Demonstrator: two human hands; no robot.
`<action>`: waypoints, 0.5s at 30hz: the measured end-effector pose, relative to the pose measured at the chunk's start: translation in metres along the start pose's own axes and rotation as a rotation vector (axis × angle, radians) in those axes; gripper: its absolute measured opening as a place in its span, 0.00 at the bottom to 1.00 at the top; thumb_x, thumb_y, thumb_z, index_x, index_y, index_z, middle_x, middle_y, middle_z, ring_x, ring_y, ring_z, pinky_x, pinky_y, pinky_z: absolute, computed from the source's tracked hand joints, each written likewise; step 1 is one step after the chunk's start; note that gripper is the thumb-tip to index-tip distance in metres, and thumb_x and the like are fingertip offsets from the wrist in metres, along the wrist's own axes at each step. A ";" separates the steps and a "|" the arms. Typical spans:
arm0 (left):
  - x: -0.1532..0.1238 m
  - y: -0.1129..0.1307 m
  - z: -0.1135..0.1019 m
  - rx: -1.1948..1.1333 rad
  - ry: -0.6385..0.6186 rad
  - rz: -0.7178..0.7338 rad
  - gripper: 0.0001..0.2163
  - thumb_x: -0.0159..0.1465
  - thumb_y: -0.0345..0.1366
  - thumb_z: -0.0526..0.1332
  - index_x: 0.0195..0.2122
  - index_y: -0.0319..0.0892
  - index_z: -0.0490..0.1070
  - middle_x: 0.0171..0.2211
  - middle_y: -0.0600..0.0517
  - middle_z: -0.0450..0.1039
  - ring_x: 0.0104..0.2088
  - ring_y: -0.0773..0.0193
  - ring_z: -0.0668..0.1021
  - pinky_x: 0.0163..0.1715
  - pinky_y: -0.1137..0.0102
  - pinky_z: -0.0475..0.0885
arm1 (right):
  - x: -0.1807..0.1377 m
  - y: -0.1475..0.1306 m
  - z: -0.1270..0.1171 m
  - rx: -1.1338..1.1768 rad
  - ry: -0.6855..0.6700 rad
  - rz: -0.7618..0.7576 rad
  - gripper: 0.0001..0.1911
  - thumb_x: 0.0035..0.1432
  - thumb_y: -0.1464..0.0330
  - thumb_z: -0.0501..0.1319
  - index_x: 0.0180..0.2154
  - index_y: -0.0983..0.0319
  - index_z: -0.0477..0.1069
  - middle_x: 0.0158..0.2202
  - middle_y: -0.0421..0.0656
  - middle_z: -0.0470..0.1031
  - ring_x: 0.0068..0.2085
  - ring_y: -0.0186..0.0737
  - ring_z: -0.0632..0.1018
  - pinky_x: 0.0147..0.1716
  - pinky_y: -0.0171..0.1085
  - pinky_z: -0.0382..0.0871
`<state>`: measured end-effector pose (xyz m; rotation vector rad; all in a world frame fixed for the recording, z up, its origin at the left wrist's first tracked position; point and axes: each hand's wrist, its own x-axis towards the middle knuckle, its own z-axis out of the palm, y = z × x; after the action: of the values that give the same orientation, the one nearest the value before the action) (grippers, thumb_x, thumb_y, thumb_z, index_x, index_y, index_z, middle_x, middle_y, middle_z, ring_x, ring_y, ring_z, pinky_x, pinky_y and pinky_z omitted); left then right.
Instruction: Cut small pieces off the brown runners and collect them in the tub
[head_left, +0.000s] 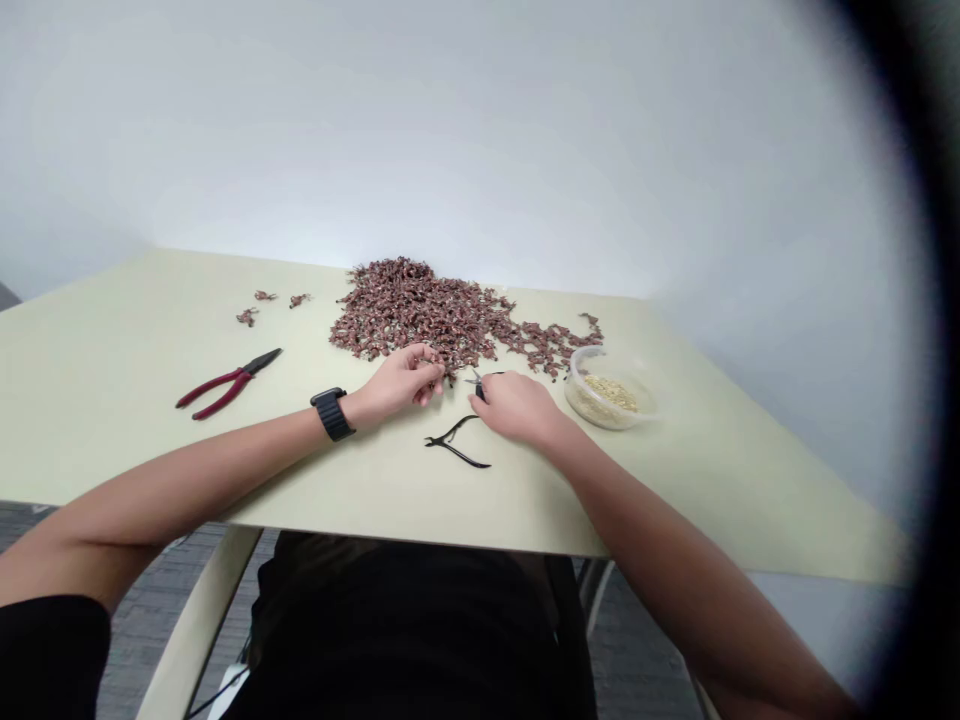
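Note:
My left hand, with a black watch on its wrist, rests at the near edge of a big heap of small reddish-brown pieces. Its fingers are curled and pinched on one of those pieces. My right hand lies just to the right of it, closed round a small black-handled cutter whose tip points at the left hand's fingers. A second black nipper lies on the table just in front of both hands.
Red-handled pliers lie to the left on the pale table. A clear round tub holding pale bits stands at the right of the heap. A few stray reddish pieces lie at the far left.

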<state>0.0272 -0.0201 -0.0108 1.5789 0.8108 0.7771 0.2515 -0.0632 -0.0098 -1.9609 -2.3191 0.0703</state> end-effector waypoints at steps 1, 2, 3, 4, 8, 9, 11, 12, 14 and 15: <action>0.001 -0.002 -0.001 -0.014 -0.005 -0.013 0.12 0.67 0.43 0.64 0.41 0.40 0.67 0.28 0.51 0.76 0.21 0.72 0.73 0.21 0.76 0.67 | 0.000 -0.001 0.000 -0.033 -0.021 -0.004 0.18 0.66 0.57 0.57 0.33 0.62 0.74 0.34 0.53 0.79 0.33 0.47 0.78 0.31 0.39 0.62; 0.001 -0.003 -0.002 -0.025 -0.008 -0.023 0.12 0.66 0.43 0.66 0.41 0.40 0.67 0.27 0.52 0.75 0.20 0.72 0.73 0.20 0.76 0.67 | -0.001 -0.002 -0.001 -0.058 -0.024 0.001 0.17 0.67 0.59 0.55 0.36 0.63 0.75 0.37 0.54 0.79 0.35 0.48 0.79 0.33 0.40 0.63; 0.002 -0.005 -0.003 -0.031 -0.011 -0.032 0.13 0.66 0.43 0.67 0.41 0.40 0.67 0.27 0.52 0.75 0.20 0.72 0.72 0.19 0.76 0.67 | -0.002 -0.001 -0.005 -0.074 -0.008 0.020 0.17 0.69 0.60 0.52 0.39 0.63 0.75 0.38 0.54 0.79 0.37 0.49 0.79 0.34 0.40 0.64; 0.002 -0.007 -0.003 -0.034 -0.016 -0.041 0.13 0.65 0.43 0.67 0.40 0.40 0.68 0.26 0.53 0.74 0.19 0.72 0.72 0.19 0.76 0.66 | -0.002 0.001 -0.010 -0.078 0.028 0.051 0.19 0.70 0.60 0.50 0.42 0.64 0.75 0.38 0.55 0.79 0.37 0.50 0.79 0.36 0.41 0.65; 0.002 -0.009 -0.003 -0.043 -0.032 -0.057 0.14 0.65 0.44 0.68 0.43 0.40 0.71 0.25 0.53 0.73 0.20 0.72 0.72 0.18 0.76 0.67 | -0.001 0.017 -0.035 0.075 0.281 0.125 0.25 0.74 0.57 0.43 0.44 0.64 0.73 0.35 0.53 0.78 0.36 0.49 0.78 0.37 0.41 0.64; 0.002 -0.008 -0.003 -0.053 -0.038 -0.056 0.15 0.65 0.44 0.68 0.44 0.39 0.71 0.26 0.53 0.73 0.20 0.72 0.72 0.19 0.76 0.67 | 0.000 0.021 -0.038 0.176 0.302 0.095 0.25 0.74 0.56 0.43 0.41 0.63 0.74 0.32 0.50 0.76 0.34 0.46 0.77 0.35 0.40 0.63; 0.002 -0.006 -0.002 -0.087 -0.056 -0.051 0.16 0.65 0.45 0.67 0.48 0.39 0.73 0.27 0.52 0.74 0.20 0.73 0.72 0.20 0.76 0.68 | 0.004 0.027 -0.037 0.413 0.262 0.054 0.25 0.73 0.53 0.46 0.36 0.61 0.74 0.27 0.44 0.72 0.29 0.41 0.72 0.31 0.38 0.61; 0.002 -0.005 -0.002 -0.109 -0.068 -0.048 0.17 0.65 0.45 0.67 0.48 0.38 0.74 0.28 0.52 0.74 0.20 0.73 0.71 0.20 0.76 0.67 | 0.006 0.028 -0.034 0.531 0.222 0.060 0.25 0.72 0.52 0.47 0.35 0.60 0.74 0.25 0.41 0.69 0.26 0.39 0.69 0.29 0.37 0.59; 0.002 -0.004 -0.001 -0.149 -0.094 -0.046 0.17 0.65 0.46 0.67 0.46 0.37 0.75 0.28 0.52 0.74 0.20 0.74 0.70 0.19 0.77 0.65 | 0.011 0.026 -0.024 0.749 0.149 0.106 0.25 0.70 0.49 0.49 0.36 0.60 0.73 0.23 0.39 0.64 0.23 0.36 0.64 0.25 0.36 0.57; 0.002 -0.003 -0.001 -0.162 -0.107 -0.050 0.16 0.65 0.46 0.67 0.43 0.37 0.76 0.28 0.52 0.74 0.19 0.75 0.70 0.19 0.77 0.64 | 0.013 0.023 -0.018 0.851 0.119 0.128 0.25 0.69 0.48 0.50 0.36 0.60 0.73 0.24 0.38 0.62 0.23 0.35 0.63 0.23 0.35 0.56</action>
<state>0.0273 -0.0173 -0.0137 1.4376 0.6895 0.6985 0.2742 -0.0471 0.0059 -1.5817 -1.6509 0.7783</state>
